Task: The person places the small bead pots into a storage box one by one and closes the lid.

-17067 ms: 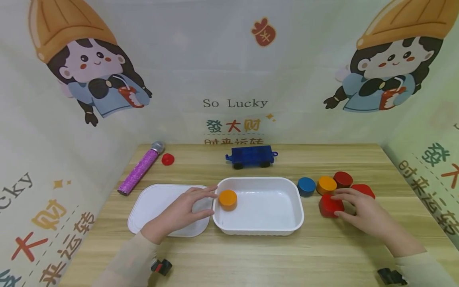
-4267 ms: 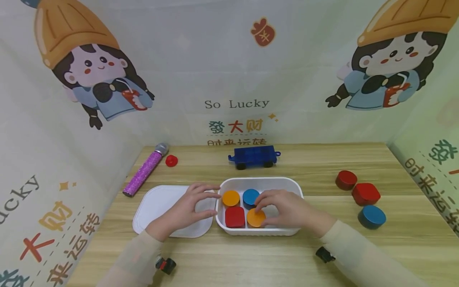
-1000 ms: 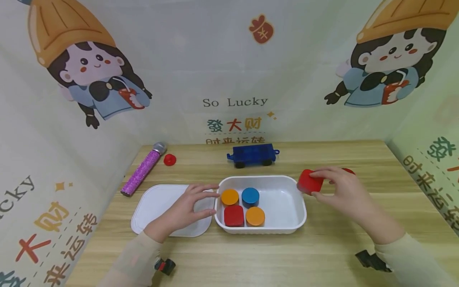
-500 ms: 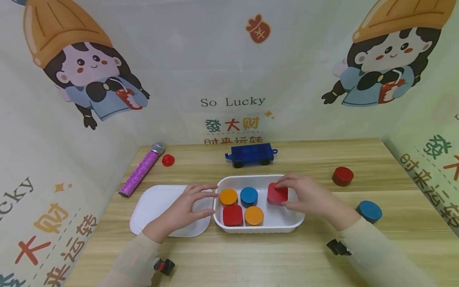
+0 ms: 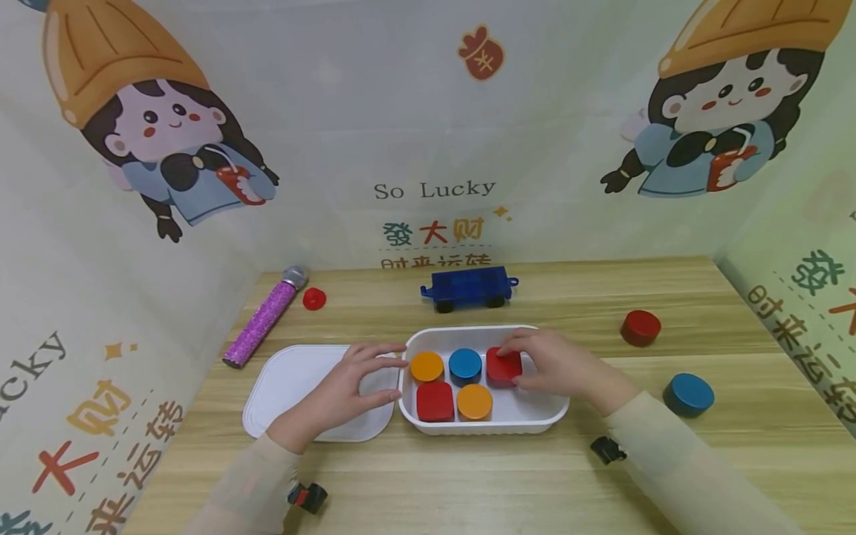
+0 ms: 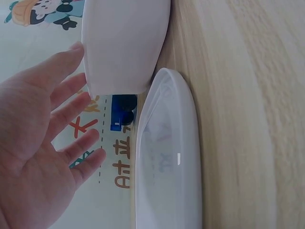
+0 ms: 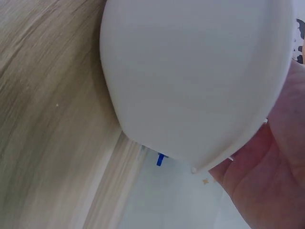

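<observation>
My right hand pinches a red rounded-square block inside the white plastic box, at its back and right of a blue disc. An orange disc sits in the back left corner. Along the front are another red rounded-square block and a second orange disc. The fingers of my left hand are spread and touch the box's left rim. In the right wrist view the box wall hides the right fingertips and the block.
A white lid lies left of the box, under my left hand. Behind stands a blue toy wagon. A dark red disc and a blue disc are at right. A glittery pink microphone and small red piece lie back left.
My right hand has carried the red rounded-square block from right of the box into it, then slid it left beside the blue disc. The left hand has stayed at the rim.
</observation>
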A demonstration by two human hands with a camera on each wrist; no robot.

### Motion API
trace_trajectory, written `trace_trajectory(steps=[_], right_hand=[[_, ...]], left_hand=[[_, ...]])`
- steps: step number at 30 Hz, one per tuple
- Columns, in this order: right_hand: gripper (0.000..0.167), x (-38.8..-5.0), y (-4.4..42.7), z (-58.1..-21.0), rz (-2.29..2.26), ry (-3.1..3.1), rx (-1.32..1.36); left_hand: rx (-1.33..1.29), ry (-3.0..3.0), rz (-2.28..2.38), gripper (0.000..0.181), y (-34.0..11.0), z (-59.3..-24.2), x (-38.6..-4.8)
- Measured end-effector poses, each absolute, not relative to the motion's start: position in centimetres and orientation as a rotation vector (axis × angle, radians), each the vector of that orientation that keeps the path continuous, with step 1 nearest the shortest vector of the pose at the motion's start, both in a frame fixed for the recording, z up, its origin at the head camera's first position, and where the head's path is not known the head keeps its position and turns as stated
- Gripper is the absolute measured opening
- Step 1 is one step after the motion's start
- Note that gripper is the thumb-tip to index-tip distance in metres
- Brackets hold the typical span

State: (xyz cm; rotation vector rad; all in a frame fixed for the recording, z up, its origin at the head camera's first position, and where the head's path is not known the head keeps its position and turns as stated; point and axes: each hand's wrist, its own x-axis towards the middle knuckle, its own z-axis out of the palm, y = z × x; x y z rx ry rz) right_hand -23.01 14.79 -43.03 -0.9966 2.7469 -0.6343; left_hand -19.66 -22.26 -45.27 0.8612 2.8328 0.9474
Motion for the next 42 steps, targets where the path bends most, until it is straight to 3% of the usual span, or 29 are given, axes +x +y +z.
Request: trace_trajectory(steps=[20,32,42], right_hand=[[0.039,-22.5,14.8,-43.5,-0.702,2.770,-0.926],[0.036,-20.2,21.3,-41.2,-0.796,2.995,-0.915],[0.039,-19.0,27.6,-41.6,-0.689,3.171,-0.986]], left_hand=[[0.871,2.845,0.950,0.043,-22.3,-45.6,-19.7],[0.876,2.841,0.935,0.043,-22.1,-45.2,-19.7],[0.857,2.846,0.927,0.044,-22.1,-45.3,-19.5]])
